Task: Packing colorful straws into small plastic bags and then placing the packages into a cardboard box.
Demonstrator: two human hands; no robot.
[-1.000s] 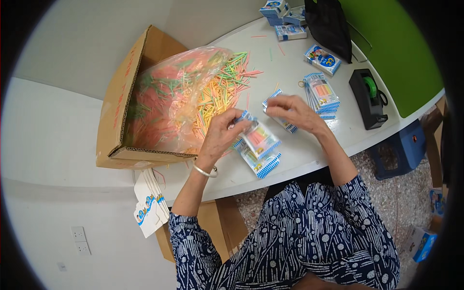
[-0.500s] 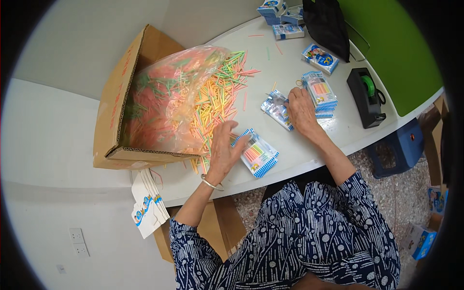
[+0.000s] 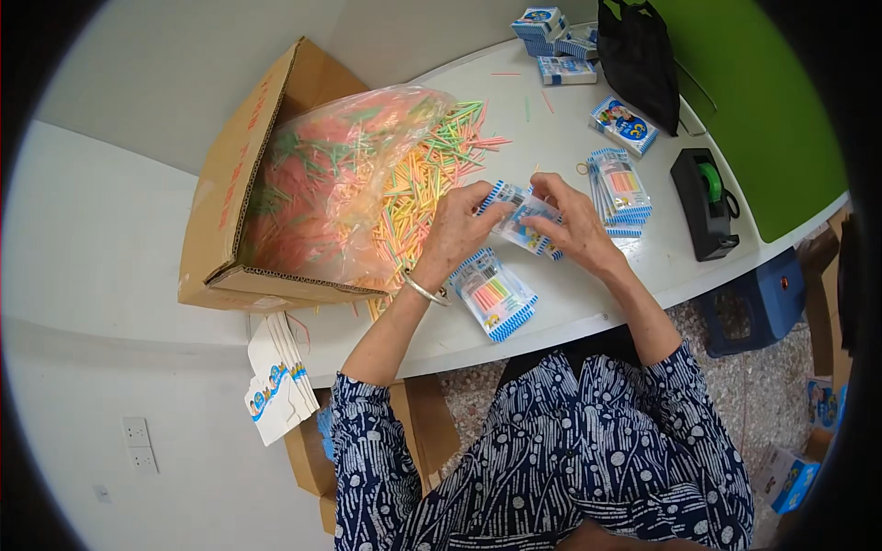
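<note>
A small clear-and-blue plastic packet (image 3: 528, 209) is pinched between my two hands above the table. My left hand (image 3: 457, 230) grips its left end, thumb laid along it. At its other end, the fingers and thumb of my right hand (image 3: 577, 225) are closed on it. Just below lies a stack of similar packets (image 3: 494, 296), with coloured sticks showing through the top one. Another packet stack (image 3: 621, 188) rests right of my right hand. Left of my left hand, loose thin pastel sticks (image 3: 404, 188) spill from a plastic bag (image 3: 335, 174).
An open cardboard box (image 3: 225, 197) on its side holds the bag. A black tape dispenser (image 3: 703, 207), a small printed box (image 3: 625, 126) and a black bag (image 3: 640, 64) are at the right. More small boxes (image 3: 565, 69) stand behind. Folded white cartons (image 3: 278, 381) overhang the left edge.
My right hand has lifted the packet off the table and moved it left. My left hand has left the near stack and moved up and right to grip the packet.
</note>
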